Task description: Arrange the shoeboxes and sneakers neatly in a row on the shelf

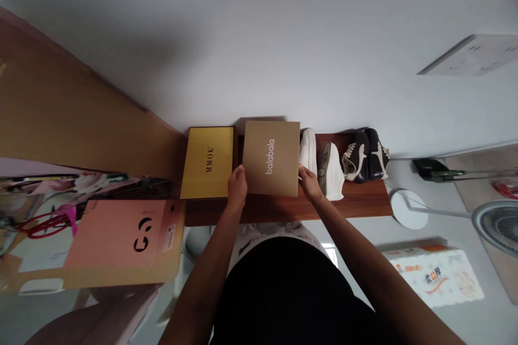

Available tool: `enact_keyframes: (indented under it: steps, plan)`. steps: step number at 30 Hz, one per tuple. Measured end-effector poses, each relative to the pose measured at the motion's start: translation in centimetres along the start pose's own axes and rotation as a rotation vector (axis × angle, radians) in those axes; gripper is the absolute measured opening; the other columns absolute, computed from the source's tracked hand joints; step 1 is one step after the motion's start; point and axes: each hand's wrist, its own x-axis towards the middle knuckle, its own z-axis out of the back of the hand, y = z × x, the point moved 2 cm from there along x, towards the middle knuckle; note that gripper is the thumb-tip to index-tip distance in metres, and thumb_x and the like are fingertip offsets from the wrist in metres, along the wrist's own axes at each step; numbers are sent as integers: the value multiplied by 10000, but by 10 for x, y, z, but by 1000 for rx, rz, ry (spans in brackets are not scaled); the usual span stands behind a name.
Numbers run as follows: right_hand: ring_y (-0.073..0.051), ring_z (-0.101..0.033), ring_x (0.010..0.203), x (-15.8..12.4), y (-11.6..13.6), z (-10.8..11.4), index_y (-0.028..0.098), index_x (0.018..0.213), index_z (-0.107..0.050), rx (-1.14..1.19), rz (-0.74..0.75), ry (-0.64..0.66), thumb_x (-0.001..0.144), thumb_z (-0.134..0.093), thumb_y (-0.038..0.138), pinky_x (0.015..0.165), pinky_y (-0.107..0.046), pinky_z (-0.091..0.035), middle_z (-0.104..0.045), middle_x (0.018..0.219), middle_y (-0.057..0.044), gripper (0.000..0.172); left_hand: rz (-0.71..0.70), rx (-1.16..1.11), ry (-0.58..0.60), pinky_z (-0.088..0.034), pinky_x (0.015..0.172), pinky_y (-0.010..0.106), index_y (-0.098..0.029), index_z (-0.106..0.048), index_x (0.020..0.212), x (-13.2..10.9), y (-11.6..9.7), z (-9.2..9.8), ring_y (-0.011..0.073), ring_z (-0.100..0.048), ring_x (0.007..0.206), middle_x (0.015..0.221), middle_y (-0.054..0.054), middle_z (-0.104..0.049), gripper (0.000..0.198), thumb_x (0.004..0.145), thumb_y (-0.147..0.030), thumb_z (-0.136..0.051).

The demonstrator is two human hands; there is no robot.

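Observation:
Between my two hands is a brown shoebox (272,158) with "balabala" printed on its lid. My left hand (238,185) grips its left edge, and my right hand (309,182) grips its right edge near the front corner. Left of it, a yellow shoebox (208,163) marked "MMOK" lies on the reddish-brown wooden shelf top (356,199). Just right of the brown box stand white shoes (308,151), one partly hidden behind it, and a white and grey shoe (334,172). Whether the brown box touches the shelf top, I cannot tell.
Dark sneakers (366,156) stand at the shelf's right end. A pink box (121,232) lies on a cluttered surface at left. On the floor at right are a tissue pack (437,275) and a fan (497,226). A white wall runs behind, with a socket panel (475,55).

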Motion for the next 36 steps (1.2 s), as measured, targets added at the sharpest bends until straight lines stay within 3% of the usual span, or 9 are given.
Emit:
enact_keyframes:
  steps: [4, 8, 15, 22, 28, 36]
  plan:
    - [-289, -626, 1231, 6, 0, -8, 199, 1300, -666, 118, -87, 64, 801, -654, 688, 1025, -430, -523, -717, 1243, -98, 698, 2, 68, -17, -440, 1070, 386, -138, -708, 1119, -1, -1, -1, 259, -625, 1185, 1193, 126, -719, 447, 979, -489, -469]
    - [-291, -661, 1163, 18, -2, -16, 164, 1172, -726, 105, -104, 36, 732, -741, 643, 1018, -408, -524, -749, 1166, -94, 651, 44, 91, -29, -433, 1076, 392, -140, -689, 1146, 3, 8, -6, 261, -613, 1214, 1245, 149, -695, 449, 978, -488, -461]
    - [-288, -695, 1084, 35, -15, -25, 161, 1084, -748, 54, -169, -14, 732, -728, 630, 953, -392, -555, -767, 1091, -95, 587, 65, 182, -65, -455, 1043, 396, -166, -701, 1075, 18, 23, -9, 270, -628, 1151, 1084, 114, -734, 423, 964, -486, -449]
    - [-278, -703, 1040, 45, -22, -36, 146, 1043, -743, 12, -197, -41, 743, -717, 629, 910, -372, -565, -769, 1071, -112, 569, 89, 254, -83, -464, 1014, 403, -168, -691, 1026, 30, 39, -9, 281, -635, 1125, 1056, 119, -728, 431, 960, -470, -391]
    - [-260, -710, 987, 51, -27, -39, 145, 1045, -742, -9, -214, -82, 752, -692, 623, 897, -378, -566, -771, 1025, -102, 563, 137, 321, -94, -460, 1005, 399, -174, -696, 1038, 36, 39, -14, 297, -639, 1132, 1110, 152, -723, 411, 972, -409, -365]
    - [-266, -692, 1057, 51, -27, -44, 143, 1077, -738, -103, -195, -113, 781, -651, 634, 950, -380, -531, -761, 1072, -114, 580, 133, 359, -70, -453, 1027, 406, -161, -693, 1040, 37, 35, -15, 294, -641, 1138, 1103, 154, -719, 414, 989, -370, -339]
